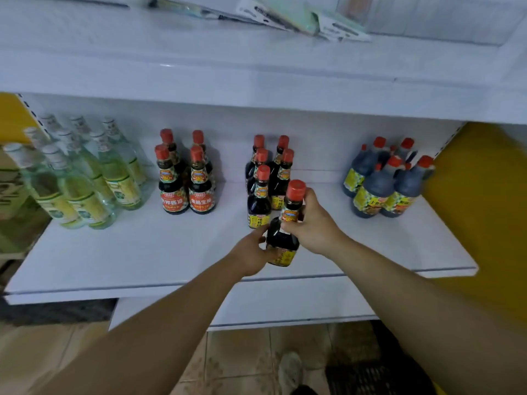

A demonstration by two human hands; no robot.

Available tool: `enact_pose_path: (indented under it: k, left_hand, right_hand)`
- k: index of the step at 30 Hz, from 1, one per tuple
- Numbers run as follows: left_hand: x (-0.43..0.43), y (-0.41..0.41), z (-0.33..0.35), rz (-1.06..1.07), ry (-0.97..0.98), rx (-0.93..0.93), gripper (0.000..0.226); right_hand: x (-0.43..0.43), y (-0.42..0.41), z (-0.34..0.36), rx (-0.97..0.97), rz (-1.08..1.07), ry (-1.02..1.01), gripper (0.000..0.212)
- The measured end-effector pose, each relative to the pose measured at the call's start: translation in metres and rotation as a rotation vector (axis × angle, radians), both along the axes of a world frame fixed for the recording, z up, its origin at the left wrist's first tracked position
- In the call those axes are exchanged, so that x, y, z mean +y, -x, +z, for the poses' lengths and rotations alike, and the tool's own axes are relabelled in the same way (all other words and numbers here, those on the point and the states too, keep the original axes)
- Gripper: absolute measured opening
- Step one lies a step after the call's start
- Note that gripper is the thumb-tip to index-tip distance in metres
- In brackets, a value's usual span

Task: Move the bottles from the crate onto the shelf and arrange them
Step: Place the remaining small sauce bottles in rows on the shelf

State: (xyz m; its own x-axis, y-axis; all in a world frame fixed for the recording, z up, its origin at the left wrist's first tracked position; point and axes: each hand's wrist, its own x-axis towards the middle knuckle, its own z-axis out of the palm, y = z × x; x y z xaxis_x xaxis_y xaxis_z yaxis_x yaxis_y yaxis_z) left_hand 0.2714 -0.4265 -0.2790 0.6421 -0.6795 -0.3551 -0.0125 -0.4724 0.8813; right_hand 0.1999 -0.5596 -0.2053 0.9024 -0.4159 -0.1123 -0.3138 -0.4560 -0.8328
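Observation:
A dark soy sauce bottle (pixel 283 240) with a red cap and yellow label stands on the white shelf (pixel 142 252), just in front of a cluster of several matching bottles (pixel 269 178). My right hand (pixel 313 223) grips its neck and shoulder. My left hand (pixel 252 252) holds its lower body from the left. The crate (pixel 370 372) shows only as a dark grid at the bottom right, on the floor.
Clear green-labelled bottles (pixel 82 172) stand at the shelf's left. Red-labelled sauce bottles (pixel 185 178) are left of centre, and dark jugs with handles (pixel 387 181) are at the right. An upper shelf (pixel 256 89) overhangs. A shoe (pixel 289 372) rests on the tiled floor.

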Motion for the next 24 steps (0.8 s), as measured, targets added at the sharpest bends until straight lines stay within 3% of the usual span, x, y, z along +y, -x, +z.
enact_pose_path:
  k: [7, 13, 21, 24]
  left_hand:
    - [-0.043, -0.032, -0.052, 0.276, -0.106, -0.146, 0.091]
    - [-0.056, -0.028, -0.091, -0.080, -0.671, -0.393, 0.104]
    - [-0.046, -0.021, -0.125, -0.205, -0.794, -0.609, 0.085]
    - [-0.042, -0.021, -0.133, -0.189, -0.788, -0.631, 0.089]
  right_hand:
    - [-0.056, -0.033, -0.060, 0.011, 0.066, -0.021, 0.062]
    - [-0.085, -0.061, -0.091, -0.021, 0.069, -0.035, 0.055]
    - [-0.098, -0.087, -0.105, -0.029, 0.101, -0.063, 0.061]
    - [-0.100, -0.093, -0.107, -0.026, 0.103, -0.070, 0.064]
